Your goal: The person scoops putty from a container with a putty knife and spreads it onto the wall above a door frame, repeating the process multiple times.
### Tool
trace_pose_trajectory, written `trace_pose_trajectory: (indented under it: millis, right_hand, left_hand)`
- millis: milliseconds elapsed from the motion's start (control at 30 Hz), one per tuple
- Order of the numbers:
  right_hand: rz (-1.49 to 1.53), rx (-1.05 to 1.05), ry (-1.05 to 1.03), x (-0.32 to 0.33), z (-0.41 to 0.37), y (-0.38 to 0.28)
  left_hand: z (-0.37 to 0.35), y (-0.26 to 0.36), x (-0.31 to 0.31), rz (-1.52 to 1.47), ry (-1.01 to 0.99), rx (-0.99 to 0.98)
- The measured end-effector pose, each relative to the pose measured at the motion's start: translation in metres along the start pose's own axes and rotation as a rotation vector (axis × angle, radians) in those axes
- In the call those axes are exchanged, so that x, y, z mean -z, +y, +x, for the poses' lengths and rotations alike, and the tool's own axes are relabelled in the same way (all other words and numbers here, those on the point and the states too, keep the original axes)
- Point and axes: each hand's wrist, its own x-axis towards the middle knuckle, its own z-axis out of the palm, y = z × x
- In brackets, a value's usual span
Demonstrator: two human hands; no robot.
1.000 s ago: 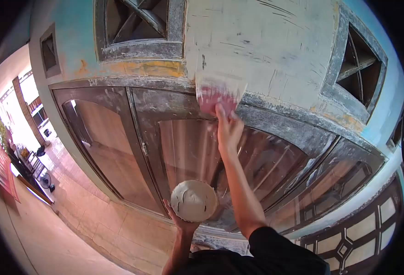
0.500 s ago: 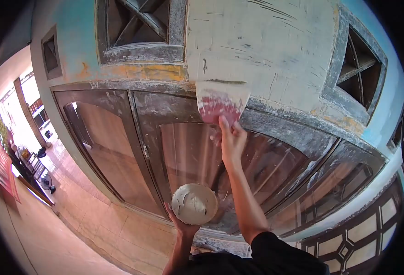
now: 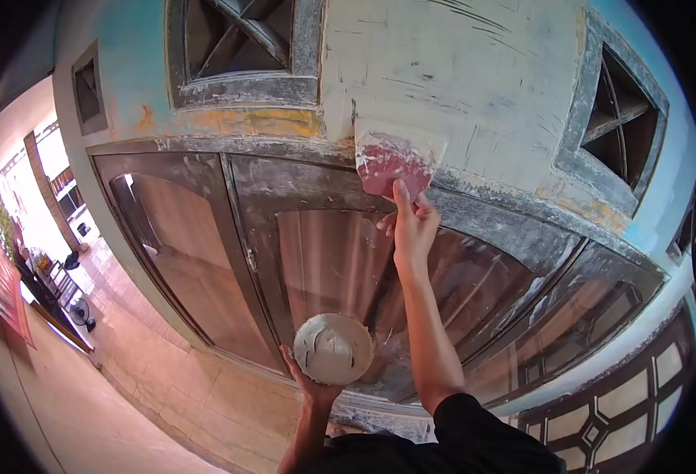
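Our right fingers (image 3: 402,196) grip the red scraper (image 3: 394,162) by its lower edge, its blade flat on the pale wall (image 3: 474,71) above the door frame (image 3: 300,146). It has slid toward 3 o'clock in the last 0.5 seconds, so the filler stroke runs sideways along the wall's foot. The right arm (image 3: 427,332) reaches up, nearly straight. At 6 o'clock, the left hand (image 3: 310,385) cups a bowl of filler (image 3: 334,349).

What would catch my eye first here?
A red scraper is pressed flat against the pale patched wall above the window, held up by the right hand. Lower down, the left hand cups a bowl of pale paste in front of the glass.
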Motion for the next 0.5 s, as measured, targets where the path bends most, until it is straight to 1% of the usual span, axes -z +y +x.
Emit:
trace_pose_trajectory:
  millis: [100, 167, 200, 233, 300, 333, 367, 400, 433, 467, 500]
  right_hand:
    - [-0.034, -0.024, 0.023, 0.012, -0.010, 0.018]
    - [-0.047, -0.117, 0.012, 0.022, -0.027, 0.025]
    - [-0.048, -0.132, -0.001, 0.021, -0.032, 0.019]
    - [-0.048, -0.129, -0.003, 0.019, -0.027, 0.014]
    - [-0.024, 0.011, -0.047, 0.015, -0.010, 0.003]
    - [-0.045, -0.007, -0.051, 0.007, -0.003, -0.013]
    - [-0.050, -0.013, -0.037, 0.011, -0.003, -0.009]
    - [-0.159, -0.008, -0.028, 0.016, -0.002, 0.000]
    - [-0.266, 0.000, -0.025, 0.018, -0.002, 0.007]
    - [-0.227, -0.057, -0.005, 0.023, -0.017, 0.012]
    - [-0.225, -0.049, -0.012, 0.024, -0.026, 0.015]
  left_hand:
    - [0.000, -0.001, 0.002, -0.003, -0.011, 0.008]
    - [0.002, -0.002, 0.003, -0.001, -0.023, -0.008]
    - [0.003, -0.002, 0.003, 0.001, -0.023, -0.022]
    - [0.004, -0.002, 0.001, -0.001, -0.025, -0.022]
    - [0.001, -0.002, 0.001, 0.052, 0.029, -0.026]
    - [0.001, -0.003, 0.003, 0.055, 0.036, -0.013]
    - [0.003, -0.003, 0.005, 0.043, 0.017, 0.027]
    - [0.003, -0.003, 0.007, 0.030, -0.006, 0.064]
    - [0.002, -0.004, 0.008, 0.032, -0.005, 0.069]
    - [0.003, -0.006, 0.007, 0.037, -0.019, 0.042]
    - [0.006, -0.007, 0.006, 0.039, -0.034, 0.012]
